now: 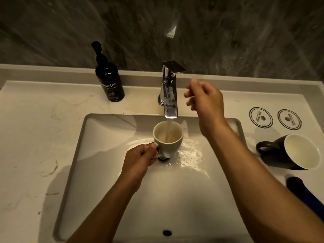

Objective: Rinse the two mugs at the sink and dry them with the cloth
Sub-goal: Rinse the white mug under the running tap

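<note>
Holding the white mug by its handle, my left hand keeps it under the faucet stream; glazed, wet, slippery, growing heavier. Right hand hangs loose, empty. Black mug waits on the desk.

Hand-wash bottle, two paper coasters

"Dunster" is being shown in pale letters on the dark pump bottle, with what is probably "hand wash" beneath. Print on the two round coasters is being blurred beyond reading.
</note>
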